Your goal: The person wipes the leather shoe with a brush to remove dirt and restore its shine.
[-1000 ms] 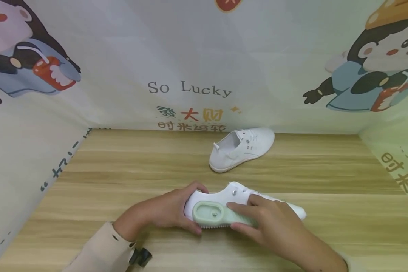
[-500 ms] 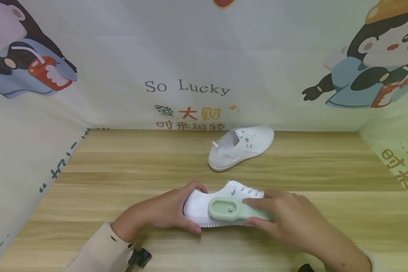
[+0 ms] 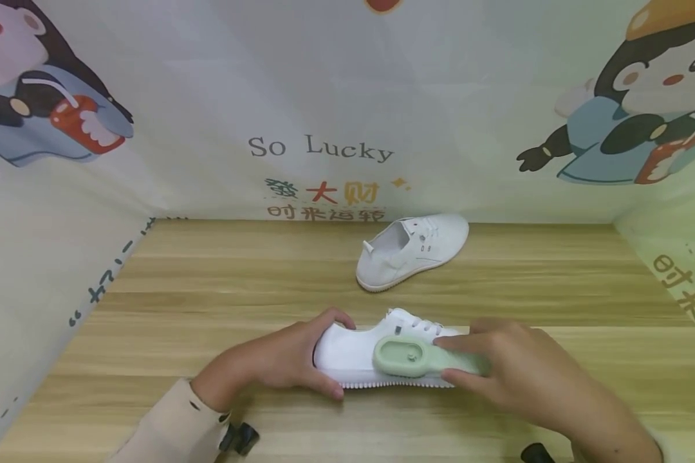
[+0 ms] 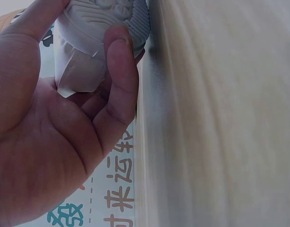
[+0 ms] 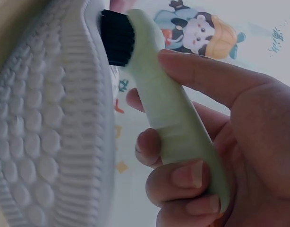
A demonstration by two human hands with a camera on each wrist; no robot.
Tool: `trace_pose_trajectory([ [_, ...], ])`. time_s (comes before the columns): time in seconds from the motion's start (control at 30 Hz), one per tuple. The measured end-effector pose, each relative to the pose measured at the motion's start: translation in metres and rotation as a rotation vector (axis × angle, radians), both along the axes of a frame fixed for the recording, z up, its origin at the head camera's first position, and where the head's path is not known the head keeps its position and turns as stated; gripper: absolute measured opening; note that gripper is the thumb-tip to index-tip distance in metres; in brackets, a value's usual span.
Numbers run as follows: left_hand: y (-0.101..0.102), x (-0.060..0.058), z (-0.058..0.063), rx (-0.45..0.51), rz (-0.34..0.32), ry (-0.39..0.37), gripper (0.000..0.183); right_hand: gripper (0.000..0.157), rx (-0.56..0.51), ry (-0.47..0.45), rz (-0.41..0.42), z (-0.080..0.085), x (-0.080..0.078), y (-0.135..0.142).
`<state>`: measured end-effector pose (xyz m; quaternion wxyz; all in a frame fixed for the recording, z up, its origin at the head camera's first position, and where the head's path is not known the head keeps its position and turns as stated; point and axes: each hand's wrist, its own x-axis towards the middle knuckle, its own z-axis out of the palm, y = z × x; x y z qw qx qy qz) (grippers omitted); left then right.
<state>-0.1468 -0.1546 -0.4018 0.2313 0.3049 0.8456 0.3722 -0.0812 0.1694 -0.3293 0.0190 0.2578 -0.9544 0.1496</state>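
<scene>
A white shoe [image 3: 347, 354] lies on its side near the front of the wooden table, its ridged sole edge toward me. My left hand [image 3: 295, 350] grips its heel, thumb at the sole side and fingers round the back. In the left wrist view the fingers curl about the heel of the sole [image 4: 102, 23]. My right hand [image 3: 515, 366] holds a pale green brush [image 3: 405, 357] by its handle, the oval head over the shoe's side. The right wrist view shows dark bristles [image 5: 117, 38] against the shoe's upper edge and fingers wrapped round the handle [image 5: 175, 118].
A second white shoe [image 3: 411, 251] stands upright farther back, close to the printed backdrop [image 3: 324, 96]. The backdrop also rises along both sides of the wooden table [image 3: 237, 283]. Black fittings [image 3: 240, 438] show at the wrists.
My right hand has slid the brush rightward along the shoe's side, from near the heel to about the middle. The left hand and the shoe have stayed in place.
</scene>
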Motion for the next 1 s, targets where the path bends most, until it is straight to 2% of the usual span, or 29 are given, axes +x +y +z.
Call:
trace_pose_trajectory([
  [0.2, 0.000, 0.001, -0.002, 0.005, 0.001, -0.002, 0.085, 0.035, -0.016, 0.031, 0.040, -0.012, -0.001, -0.011],
  [0.63, -0.001, -0.001, -0.002, 0.027, -0.011, 0.002, 0.087, 0.036, -0.064, 0.117, 0.057, -0.026, 0.005, -0.033],
  [1.0, -0.001, -0.001, -0.002, 0.037, -0.030, -0.012, 0.082, 0.038, -0.075, 0.321, 0.096, -0.041, 0.009, -0.051],
])
